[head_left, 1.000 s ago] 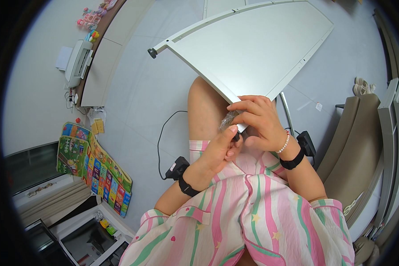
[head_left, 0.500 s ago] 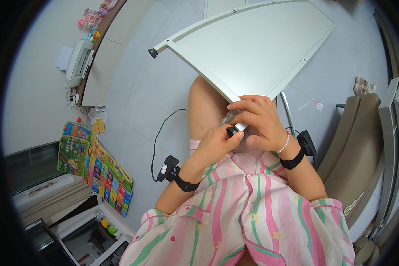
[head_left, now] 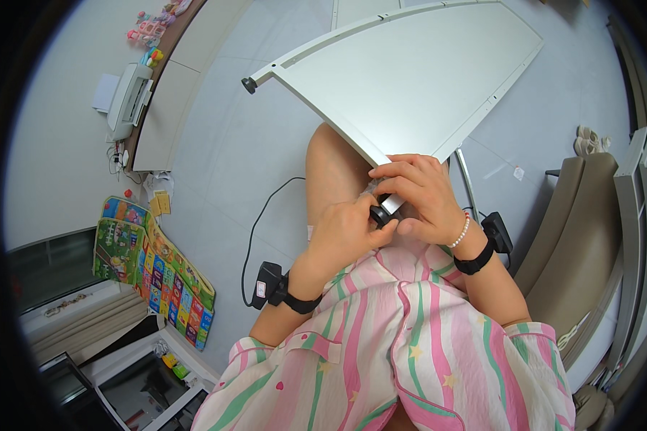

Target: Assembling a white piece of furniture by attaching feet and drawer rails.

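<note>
Fingers of our left hand (head_left: 345,231) are clamped on the black foot (head_left: 380,215) at the near corner of the white panel (head_left: 417,79). Fingers of our right hand (head_left: 428,197) curl over that corner, gripping the panel; thumb contact we can't tell. We see a 2nd black foot (head_left: 249,85) at the panel's left corner. Crumpled clear plastic (head_left: 372,187) sits just beside the near corner, partly hidden by our hands. Metal strip (head_left: 466,176) is just right of the panel's near corner; beige seat (head_left: 568,223) well right of the panel. Black cable (head_left: 254,230) lies left of that corner.
</note>
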Demonstrator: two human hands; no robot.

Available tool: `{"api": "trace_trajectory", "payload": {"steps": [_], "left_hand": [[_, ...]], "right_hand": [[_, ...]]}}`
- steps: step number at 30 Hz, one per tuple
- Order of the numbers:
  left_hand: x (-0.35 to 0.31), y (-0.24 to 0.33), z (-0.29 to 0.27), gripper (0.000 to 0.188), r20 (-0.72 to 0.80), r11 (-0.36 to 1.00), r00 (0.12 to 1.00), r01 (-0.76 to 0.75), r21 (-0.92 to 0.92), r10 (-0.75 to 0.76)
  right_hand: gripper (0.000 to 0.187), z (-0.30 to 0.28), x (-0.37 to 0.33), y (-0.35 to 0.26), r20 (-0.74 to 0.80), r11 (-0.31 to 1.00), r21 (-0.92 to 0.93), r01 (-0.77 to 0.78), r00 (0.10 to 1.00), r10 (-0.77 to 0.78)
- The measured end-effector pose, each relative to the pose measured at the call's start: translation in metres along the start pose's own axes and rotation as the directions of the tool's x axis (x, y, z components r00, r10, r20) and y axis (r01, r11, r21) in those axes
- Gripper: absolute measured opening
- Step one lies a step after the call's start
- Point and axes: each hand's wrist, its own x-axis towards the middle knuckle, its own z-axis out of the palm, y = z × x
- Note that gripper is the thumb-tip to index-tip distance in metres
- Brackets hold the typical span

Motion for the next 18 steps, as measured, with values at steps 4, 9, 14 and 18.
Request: {"api": "trace_trajectory", "payload": {"steps": [4, 9, 14, 18], "left_hand": [[-0.01, -0.02, 0.01, 0.037, 0.071, 0.898, 0.996, 0.084, -0.432, -0.06], [-0.013, -0.019, 0.016, 0.053, 0.379, 0.413, 0.894, 0.448, -0.793, -0.24], [-0.015, -0.016, 0.024, 0.063, 0.625, -0.155, 0.778, 0.627, -0.764, 0.063], [-0.013, -0.02, 0.029, 0.057, 0.619, -0.244, 0.785, 0.604, -0.759, 0.019]], "right_hand": [[0.062, 0.001, 0.0, -0.002, 0.002, 1.0, 0.007, 0.011, 1.0, -0.011], [0.063, 0.002, -0.001, 0.001, 0.004, 1.0, 0.018, -0.001, 1.0, 0.001], [0.064, 0.0, 0.0, -0.002, -0.008, 1.0, 0.001, 0.004, 1.0, -0.004], [0.064, 0.001, 0.001, -0.001, -0.011, 1.0, 0.016, -0.008, 1.0, 0.008]]}}
